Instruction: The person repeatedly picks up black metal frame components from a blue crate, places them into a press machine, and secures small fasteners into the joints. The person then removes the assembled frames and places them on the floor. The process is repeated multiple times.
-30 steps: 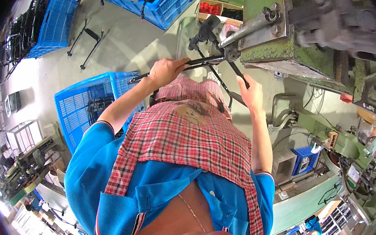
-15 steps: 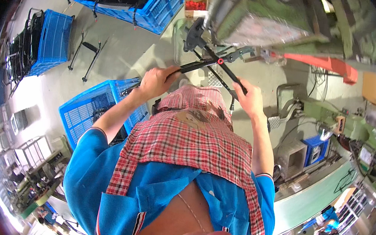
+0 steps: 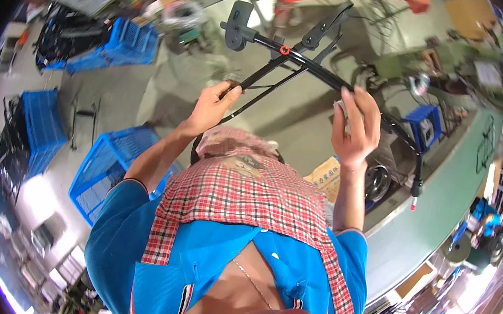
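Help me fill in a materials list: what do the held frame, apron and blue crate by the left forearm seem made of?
Frame: likely metal, coated black; its slim tubes show bright highlights. Apron: matte cloth, folding softly. Crate: probably moulded plastic, uniformly blue.

blue collared shirt [image 3: 210,241]; red-checked apron [image 3: 248,196]; thin necklace [image 3: 253,283]

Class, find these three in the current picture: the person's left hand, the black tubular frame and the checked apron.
Left hand [image 3: 210,107], head view: back of the hand.
Black tubular frame [image 3: 320,71], head view: its thicker slanting tube.
Checked apron [image 3: 244,202], head view: middle of the bib.
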A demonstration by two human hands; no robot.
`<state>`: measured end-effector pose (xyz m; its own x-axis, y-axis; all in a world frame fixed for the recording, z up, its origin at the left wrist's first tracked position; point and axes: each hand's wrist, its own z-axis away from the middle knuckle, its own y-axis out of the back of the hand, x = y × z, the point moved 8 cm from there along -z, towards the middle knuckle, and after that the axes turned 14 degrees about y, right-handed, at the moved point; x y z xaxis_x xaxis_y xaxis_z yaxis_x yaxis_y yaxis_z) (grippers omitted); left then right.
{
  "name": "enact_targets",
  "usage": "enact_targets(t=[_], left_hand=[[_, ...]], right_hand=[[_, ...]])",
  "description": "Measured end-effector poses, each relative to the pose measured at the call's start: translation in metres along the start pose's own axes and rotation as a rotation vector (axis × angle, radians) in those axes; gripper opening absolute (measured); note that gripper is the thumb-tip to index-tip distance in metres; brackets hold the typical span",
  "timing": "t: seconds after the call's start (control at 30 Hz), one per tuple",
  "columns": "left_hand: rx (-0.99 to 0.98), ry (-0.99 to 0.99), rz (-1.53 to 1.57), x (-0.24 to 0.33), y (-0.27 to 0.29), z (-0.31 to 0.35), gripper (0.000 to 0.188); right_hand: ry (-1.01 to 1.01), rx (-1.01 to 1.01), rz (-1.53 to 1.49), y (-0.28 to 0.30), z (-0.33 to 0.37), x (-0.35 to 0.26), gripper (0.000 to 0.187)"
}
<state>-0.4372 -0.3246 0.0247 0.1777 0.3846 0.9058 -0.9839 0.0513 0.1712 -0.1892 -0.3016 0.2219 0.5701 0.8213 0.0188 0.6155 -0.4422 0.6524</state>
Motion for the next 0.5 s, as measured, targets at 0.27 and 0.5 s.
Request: enact_targets(t=[0.27,0.5], left_hand=[[-0.461,0.041,0.432,0.137,-0.149,-0.020,0.034],[-0.805,0.042,0.691,0.150,-0.210,-0.109,0.041]], right_hand=[[-0.954,0.290,-0.224,0.051,0.261,0.223,0.081],[-0.933,0.301,-0.544,0.118,0.227,0.311,0.063]])
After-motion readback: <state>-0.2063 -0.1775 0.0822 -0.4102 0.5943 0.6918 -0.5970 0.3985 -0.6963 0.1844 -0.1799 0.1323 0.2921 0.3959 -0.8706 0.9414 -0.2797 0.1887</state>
